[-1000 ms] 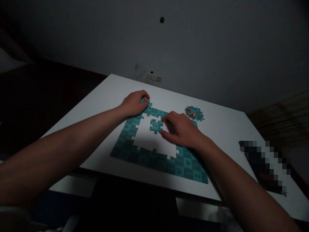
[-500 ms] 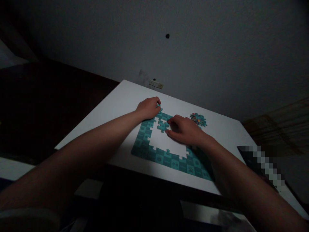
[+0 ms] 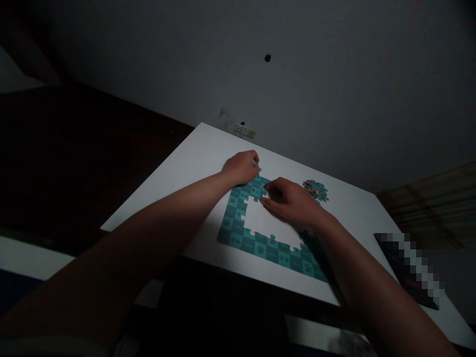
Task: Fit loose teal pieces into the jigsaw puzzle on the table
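Note:
A teal jigsaw puzzle [image 3: 266, 249] lies on the white table, its joined checkered border around a bare white middle. My left hand [image 3: 243, 166] rests at the far left corner, fingers curled round a teal bit of jigsaw [image 3: 259, 171] that juts past the border and is mostly covered. My right hand [image 3: 292, 198] reaches over the bare middle, thumb and fingertips at the edge of a teal jigsaw piece [image 3: 256, 190]. This piece lies against the inner side of the far left border; whether it interlocks I cannot tell. My right forearm hides part of the puzzle's right side.
Loose jigsaw pieces [image 3: 316, 190] are heaped beyond my right hand. A dark flat object [image 3: 405, 277], partly pixelated, lies near the table's right edge. The white table [image 3: 178, 171] stands close to a grey wall [image 3: 334, 99] with a socket strip [image 3: 244, 131].
My right hand has shifted the jigsaw piece toward the far left border, closing the gap there. The left hand stays at the corner. The whole view has swung slightly.

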Demonstrator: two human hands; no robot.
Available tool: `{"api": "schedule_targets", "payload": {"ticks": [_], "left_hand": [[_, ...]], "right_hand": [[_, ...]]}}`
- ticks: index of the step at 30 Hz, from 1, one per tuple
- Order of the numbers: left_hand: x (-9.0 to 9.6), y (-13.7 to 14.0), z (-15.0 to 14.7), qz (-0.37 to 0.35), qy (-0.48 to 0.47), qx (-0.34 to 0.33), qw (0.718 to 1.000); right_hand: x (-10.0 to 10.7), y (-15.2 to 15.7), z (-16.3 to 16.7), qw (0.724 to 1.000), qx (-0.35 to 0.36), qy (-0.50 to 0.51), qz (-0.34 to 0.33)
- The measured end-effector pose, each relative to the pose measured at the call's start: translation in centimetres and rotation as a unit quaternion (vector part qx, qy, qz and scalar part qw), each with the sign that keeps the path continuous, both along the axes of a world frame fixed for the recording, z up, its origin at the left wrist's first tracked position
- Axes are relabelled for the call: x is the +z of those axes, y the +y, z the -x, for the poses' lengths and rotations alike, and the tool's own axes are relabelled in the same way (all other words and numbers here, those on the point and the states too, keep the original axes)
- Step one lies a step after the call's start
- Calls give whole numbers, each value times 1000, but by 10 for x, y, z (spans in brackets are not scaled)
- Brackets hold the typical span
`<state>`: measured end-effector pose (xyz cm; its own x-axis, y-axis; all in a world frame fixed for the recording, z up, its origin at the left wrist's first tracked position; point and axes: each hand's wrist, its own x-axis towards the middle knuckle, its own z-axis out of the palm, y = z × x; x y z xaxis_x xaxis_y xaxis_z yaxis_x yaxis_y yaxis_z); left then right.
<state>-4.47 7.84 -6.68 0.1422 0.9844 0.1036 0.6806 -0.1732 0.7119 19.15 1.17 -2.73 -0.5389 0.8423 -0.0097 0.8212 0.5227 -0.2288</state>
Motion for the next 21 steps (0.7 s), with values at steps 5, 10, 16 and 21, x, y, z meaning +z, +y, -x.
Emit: {"api": "schedule_targets", "payload": {"ticks": [5,10,16,21], "left_hand": [[1,2,-1,6,0,-2,1000],[0,4,-1,-1,3,-2,1000],[3,0,-2,4,17,4,1000],[6,-3,-3,14,28,8,999]], "right_hand": [[-3,-4,0,999,36,12,-15],[-7,-5,-1,998,57,37,4],[-19,-4,-6,995,83,57,-25],[-32,-5,-5,991,100,56,-71]]}}
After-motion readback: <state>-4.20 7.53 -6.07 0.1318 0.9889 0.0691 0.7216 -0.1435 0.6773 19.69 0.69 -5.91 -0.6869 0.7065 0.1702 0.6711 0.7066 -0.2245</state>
